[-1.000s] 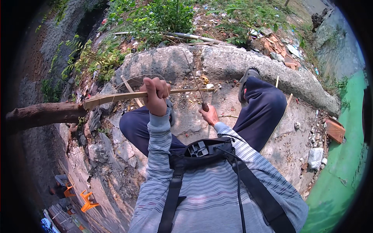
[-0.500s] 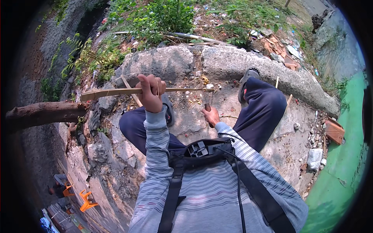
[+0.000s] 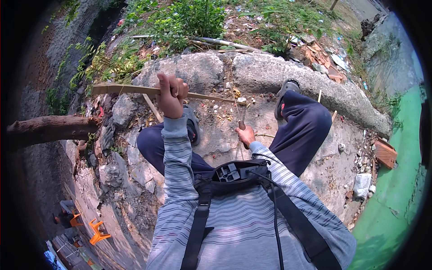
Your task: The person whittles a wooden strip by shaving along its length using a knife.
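Note:
A long, flat bamboo strip (image 3: 123,89) lies across my left hand (image 3: 172,98), whose fingers are wrapped round it with the thumb up. Its broad end sticks out to the left, and its narrow end slants down to the right, above the ground between my feet. My right hand (image 3: 245,136) is closed on the brown handle (image 3: 242,124) of what looks like a knife, low between my knees. The thin blade is hard to make out near the strip's narrow end.
A concrete kerb (image 3: 270,72) curves beyond my feet, with plants (image 3: 198,22) and litter behind it. A thick log (image 3: 54,128) juts in at left. More thin sticks (image 3: 153,108) lie by my legs. Orange stools (image 3: 98,231) stand far left, near a person.
My left hand has moved slightly farther away, and the strip's broad end has swung up, so the strip now slopes down to the right. My right hand has barely shifted.

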Available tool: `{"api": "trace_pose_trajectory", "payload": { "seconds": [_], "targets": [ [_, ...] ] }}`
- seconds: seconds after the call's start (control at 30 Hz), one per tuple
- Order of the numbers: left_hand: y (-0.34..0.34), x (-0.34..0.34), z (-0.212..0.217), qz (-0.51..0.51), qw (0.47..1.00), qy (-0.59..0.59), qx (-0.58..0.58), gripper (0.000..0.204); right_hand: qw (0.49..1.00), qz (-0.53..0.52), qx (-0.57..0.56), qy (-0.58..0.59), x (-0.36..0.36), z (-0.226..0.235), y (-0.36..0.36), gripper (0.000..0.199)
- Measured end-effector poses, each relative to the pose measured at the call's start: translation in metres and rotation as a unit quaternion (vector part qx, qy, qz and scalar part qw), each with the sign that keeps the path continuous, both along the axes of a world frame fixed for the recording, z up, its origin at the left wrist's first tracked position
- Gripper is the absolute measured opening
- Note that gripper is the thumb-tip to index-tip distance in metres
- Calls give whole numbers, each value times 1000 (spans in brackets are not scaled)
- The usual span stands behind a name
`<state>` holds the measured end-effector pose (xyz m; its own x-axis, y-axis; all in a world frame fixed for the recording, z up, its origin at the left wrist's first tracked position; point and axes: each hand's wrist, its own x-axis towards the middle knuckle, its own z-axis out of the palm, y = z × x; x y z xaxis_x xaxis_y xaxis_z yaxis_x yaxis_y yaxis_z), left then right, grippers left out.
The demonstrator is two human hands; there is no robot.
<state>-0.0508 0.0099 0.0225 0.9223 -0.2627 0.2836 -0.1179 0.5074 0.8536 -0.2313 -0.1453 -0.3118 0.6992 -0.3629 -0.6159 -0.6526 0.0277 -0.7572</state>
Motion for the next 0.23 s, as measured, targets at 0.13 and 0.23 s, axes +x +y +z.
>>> {"api": "trace_pose_trajectory", "payload": {
  "seconds": [0.13, 0.23],
  "targets": [
    [-7, 6, 4, -8, 1000, -21, 11, 58, 999, 27, 30, -11, -1, 9, 0, 30],
    [-10, 15, 6, 8, 1000, 21, 1, 58, 996, 28, -11, -81, -9, 21, 3, 24]
  ]
}}
